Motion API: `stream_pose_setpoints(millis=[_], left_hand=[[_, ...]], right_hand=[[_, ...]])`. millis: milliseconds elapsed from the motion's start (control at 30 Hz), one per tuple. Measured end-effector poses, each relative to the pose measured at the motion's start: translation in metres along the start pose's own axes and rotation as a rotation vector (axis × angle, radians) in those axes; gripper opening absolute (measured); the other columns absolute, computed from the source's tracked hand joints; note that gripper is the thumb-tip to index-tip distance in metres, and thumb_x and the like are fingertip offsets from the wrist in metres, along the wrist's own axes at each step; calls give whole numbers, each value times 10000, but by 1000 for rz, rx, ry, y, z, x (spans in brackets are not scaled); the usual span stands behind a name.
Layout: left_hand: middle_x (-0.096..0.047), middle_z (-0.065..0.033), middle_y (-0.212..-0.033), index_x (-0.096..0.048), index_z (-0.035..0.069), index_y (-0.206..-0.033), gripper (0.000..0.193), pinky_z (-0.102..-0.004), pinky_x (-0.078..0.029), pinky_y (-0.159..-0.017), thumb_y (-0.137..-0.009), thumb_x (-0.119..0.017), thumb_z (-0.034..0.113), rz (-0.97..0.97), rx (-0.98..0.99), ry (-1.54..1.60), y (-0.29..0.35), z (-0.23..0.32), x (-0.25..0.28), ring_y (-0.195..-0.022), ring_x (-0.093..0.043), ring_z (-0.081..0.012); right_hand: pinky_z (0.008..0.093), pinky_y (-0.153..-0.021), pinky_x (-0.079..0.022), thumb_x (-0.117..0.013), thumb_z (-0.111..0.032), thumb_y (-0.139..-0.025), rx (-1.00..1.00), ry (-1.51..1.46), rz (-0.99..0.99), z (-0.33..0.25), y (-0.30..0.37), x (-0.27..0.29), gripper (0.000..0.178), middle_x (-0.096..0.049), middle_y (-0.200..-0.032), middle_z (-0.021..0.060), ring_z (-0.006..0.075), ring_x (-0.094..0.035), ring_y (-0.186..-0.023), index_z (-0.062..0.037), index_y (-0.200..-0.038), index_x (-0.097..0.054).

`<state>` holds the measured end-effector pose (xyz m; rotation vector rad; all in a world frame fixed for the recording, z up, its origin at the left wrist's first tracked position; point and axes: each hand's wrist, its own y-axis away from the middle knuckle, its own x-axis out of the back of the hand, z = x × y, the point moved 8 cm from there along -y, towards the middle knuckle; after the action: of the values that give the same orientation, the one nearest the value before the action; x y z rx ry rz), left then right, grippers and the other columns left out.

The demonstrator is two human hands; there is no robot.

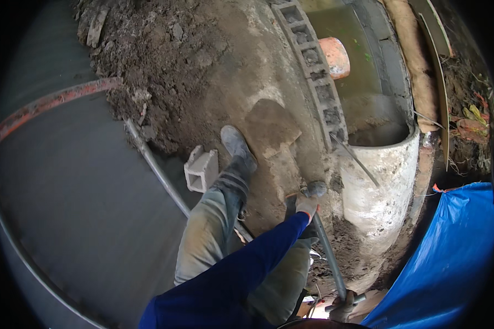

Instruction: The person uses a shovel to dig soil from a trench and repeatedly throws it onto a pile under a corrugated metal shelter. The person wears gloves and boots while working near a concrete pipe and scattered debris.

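I am holding a long-handled shovel with a grey metal shaft (328, 251). Its broad, mud-coated blade (271, 123) points away from me, flat over the muddy ground. My left hand (306, 206), in a pale glove below a blue sleeve, is wrapped round the shaft low down. At the near end, my right hand (343, 310) grips the T-shaped handle, partly cut off by the lower edge. My left boot (237, 145), grey with dried mud, stands left of the blade. A grey rounded shape beside my left hand looks like my other boot's toe (315, 189).
A loose concrete block (202, 167) lies left of my leg. Smooth grey wet concrete (88, 208) spreads leftward, edged by a metal pipe (156, 164). Ahead right, hollow blocks (319, 74) border a water-holding pit with an orange pipe (335, 57). A blue tarp (444, 252) hangs right.
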<state>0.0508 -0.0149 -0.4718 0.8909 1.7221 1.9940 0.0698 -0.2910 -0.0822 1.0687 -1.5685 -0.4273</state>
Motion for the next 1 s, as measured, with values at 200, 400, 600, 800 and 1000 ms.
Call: stream_pose_setpoints(millis=[200, 400, 600, 800, 1000], left_hand=[[-668, -133, -655, -696, -36, -829, 176, -452, -553, -555, -908, -603, 91, -90, -172, 38, -101, 191, 84, -626, -719, -297], [-671, -130, -623, -681, 26, -757, 237, -450, -552, -531, -933, -603, 164, -57, -324, -278, -121, 203, 89, -541, -682, -297], [-613, -68, -641, -581, 36, -1055, 180, -376, -498, -445, -981, -668, 174, -156, -148, 199, -94, 177, 117, -500, -615, -218], [-580, -34, -658, -590, 58, -1071, 188, -349, -467, -418, -986, -689, 194, -249, -125, 339, -20, 173, 149, -448, -547, -178], [-570, 9, -696, -649, 106, -1091, 186, -323, -455, -465, -1019, -647, 278, -690, -16, 918, 138, 166, 141, -486, -517, -135]], right_hand=[[236, -449, -389, -693, -378, -991, -114, -254, 88, -32, -29, -158, 219, -574, -692, -27, 89, -512, -534, -165, -1000, -642], [260, -453, -454, -708, -380, -950, -5, -146, -135, -24, -50, -175, 281, -567, -681, -4, 100, -565, -545, -134, -906, -580], [248, -463, -481, -708, -372, -941, -107, -204, -177, 40, -1, -183, 296, -582, -674, 7, 105, -592, -546, -96, -982, -608], [435, -832, -624, -686, -249, -984, 796, 25, -335, -24, 148, -158, 314, -717, -1107, 167, 298, -733, -997, -83, -1247, -648], [480, -963, -592, -750, -216, -894, 1533, 651, -589, -46, 234, -79, 148, -708, -1246, 142, 375, -701, -1111, -147, -1024, -765]])
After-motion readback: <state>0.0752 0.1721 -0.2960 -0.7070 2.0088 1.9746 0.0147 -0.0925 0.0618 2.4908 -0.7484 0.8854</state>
